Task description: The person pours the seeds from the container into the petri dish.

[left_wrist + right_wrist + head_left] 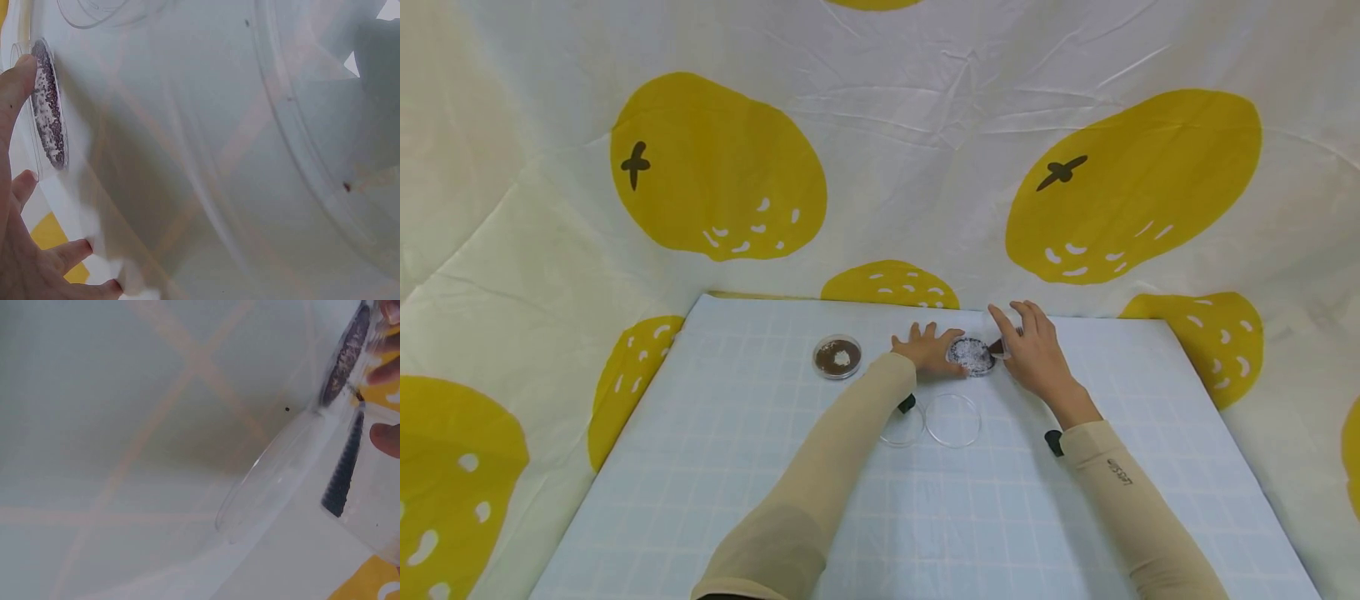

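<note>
My left hand [929, 350] holds the rim of a clear petri dish [972, 357] between thumb and index finger, its other fingers spread. White bits and dark granules lie in that dish, also seen edge-on in the left wrist view. My right hand [1036, 354] grips a clear plastic cup [369, 494], tilted sideways over the dish's right edge. Dark granules [345, 465] have gathered along the cup's lower side, and a few stand at its lip above the dish.
A second petri dish [837, 372], with brown contents and a white heap in the middle, stands to the left. Two clear round lids [953, 442] lie side by side nearer the person. Behind the table hangs a fruit-printed cloth [917, 200].
</note>
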Demonstrator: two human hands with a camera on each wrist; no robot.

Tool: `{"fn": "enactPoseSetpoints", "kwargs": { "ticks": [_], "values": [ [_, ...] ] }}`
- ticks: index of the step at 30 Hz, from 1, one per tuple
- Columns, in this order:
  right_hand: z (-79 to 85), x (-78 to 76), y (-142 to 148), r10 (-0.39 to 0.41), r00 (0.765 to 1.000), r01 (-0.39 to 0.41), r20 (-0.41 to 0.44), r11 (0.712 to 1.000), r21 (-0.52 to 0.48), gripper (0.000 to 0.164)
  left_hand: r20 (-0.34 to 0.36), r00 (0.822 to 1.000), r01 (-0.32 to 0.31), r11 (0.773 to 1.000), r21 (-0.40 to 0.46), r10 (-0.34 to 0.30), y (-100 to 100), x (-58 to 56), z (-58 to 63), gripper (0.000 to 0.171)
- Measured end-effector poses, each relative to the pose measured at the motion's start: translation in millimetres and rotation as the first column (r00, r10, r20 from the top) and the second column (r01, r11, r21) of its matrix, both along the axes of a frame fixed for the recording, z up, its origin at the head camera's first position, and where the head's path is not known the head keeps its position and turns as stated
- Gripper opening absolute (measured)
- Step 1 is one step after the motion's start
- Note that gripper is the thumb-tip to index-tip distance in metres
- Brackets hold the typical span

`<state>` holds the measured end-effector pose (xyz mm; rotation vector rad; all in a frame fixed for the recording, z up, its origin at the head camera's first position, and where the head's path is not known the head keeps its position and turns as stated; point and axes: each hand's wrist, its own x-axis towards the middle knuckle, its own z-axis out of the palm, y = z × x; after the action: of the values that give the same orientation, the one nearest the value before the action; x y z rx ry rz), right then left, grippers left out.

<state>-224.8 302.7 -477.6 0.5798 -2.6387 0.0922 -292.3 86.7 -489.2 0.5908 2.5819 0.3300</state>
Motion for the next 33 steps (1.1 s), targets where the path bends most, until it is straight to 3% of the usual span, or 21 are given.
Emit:
{"fn": "enactPoseSetpoints", "kwargs": {
  "ticks": [19,33],
  "values": [
    [4.0,0.0,-1.0,-0.001,1.000,0.001,-0.003,1.000,0.019,0.098,-0.028,1.000,0.000,1.000,-0.007,0.000,-2.6,8.4,8.2,0.086],
    [1.2,-0.5,-0.1,-0.029,1.000,0.029,0.012,1.000,0.003,0.097,-0.016,1.000,0.006,1.000,0.002,-0.006,-3.1,3.4,2.8,0.088]
  ]
}}
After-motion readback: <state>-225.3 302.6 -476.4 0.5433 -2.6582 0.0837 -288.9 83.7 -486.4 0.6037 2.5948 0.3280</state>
